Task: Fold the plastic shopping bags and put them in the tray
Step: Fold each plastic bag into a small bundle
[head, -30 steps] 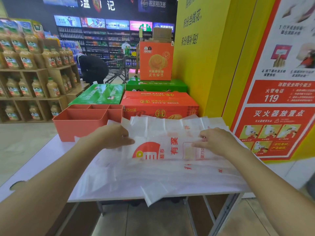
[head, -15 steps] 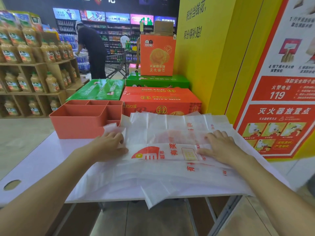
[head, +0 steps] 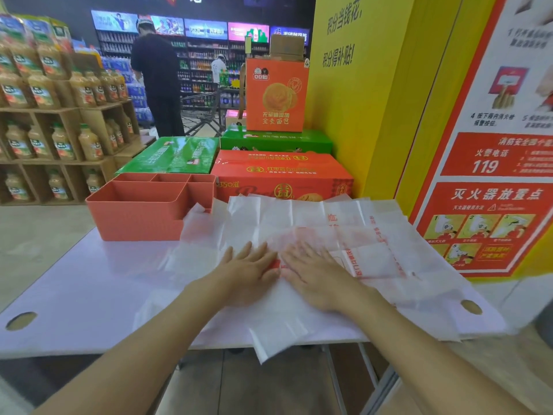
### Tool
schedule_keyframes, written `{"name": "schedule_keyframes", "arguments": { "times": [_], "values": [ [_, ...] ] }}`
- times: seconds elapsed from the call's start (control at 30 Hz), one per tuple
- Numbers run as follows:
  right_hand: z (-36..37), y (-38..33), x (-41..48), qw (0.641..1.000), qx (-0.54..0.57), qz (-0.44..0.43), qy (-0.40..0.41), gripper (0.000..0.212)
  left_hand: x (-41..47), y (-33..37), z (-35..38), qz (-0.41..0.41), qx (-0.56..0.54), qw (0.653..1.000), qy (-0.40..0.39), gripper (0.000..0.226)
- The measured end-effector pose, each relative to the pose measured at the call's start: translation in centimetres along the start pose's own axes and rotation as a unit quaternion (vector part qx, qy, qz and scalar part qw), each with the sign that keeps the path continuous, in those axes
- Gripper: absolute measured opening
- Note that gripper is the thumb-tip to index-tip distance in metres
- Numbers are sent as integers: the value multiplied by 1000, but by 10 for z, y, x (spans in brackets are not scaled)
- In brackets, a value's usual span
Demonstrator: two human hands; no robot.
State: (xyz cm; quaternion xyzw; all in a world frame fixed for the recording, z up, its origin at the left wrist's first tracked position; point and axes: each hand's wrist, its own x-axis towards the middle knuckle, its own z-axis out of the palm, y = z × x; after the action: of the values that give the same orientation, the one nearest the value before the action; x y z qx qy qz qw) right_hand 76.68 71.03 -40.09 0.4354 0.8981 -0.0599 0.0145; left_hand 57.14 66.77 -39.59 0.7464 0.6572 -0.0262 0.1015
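My left hand [head: 250, 269] and right hand [head: 314, 272] hide most of the red logo, and the remaining print is too blurred to read. Both lie flat, fingers straight, pressing the creased white plastic bags [head: 299, 223] spread over the table's [head: 89, 289] right half, with one flap overhanging its near edge.

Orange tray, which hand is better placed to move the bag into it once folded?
Probably the left hand: the tray stands on its side, while the right hand presses the bag farther away.
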Motion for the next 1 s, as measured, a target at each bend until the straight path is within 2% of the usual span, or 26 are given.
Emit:
{"name": "schedule_keyframes", "arguments": {
  "times": [0.23, 0.4, 0.53, 0.67, 0.73, 0.77, 0.87, 0.93, 1.0],
  "values": [
    [0, 32, -17, 997, -7, 62, -34, 61, -11, -30, 0, -68, -19, 997, -34, 65],
    [-1, 64, -31, 991, -9, 125, -43, 62, -11, -49, 3, -86, -21, 995, -39, 70],
    [-2, 75, -38, 989, 4, 143, -41, 65, -11, -53, 0, -84, -24, 995, -56, 75],
    [-2, 72, -41, 989, 9, 142, -36, 68, -14, -53, -5, -72, -2, 996, -58, 77],
    [-6, 68, -42, 990, 14, 136, -17, 71, -19, -49, -16, -40, 69, 996, -50, 85],
    [-9, 66, -43, 991, 19, 130, -4, 74, -22, -47, -23, -29, 108, 993, -34, 87],
    [-22, 53, -48, 996, 25, 77, 23, 87, -24, -38, -40, -9, 139, 988, 73, 65],
    [-29, 43, -50, 998, 25, 35, 34, 71, -24, -28, -44, 21, 125, 989, 72, 58],
    [-33, 37, -50, 999, 28, 17, 37, 61, -24, -21, -42, 18, 83, 996, 19, 54]
  ]
}}
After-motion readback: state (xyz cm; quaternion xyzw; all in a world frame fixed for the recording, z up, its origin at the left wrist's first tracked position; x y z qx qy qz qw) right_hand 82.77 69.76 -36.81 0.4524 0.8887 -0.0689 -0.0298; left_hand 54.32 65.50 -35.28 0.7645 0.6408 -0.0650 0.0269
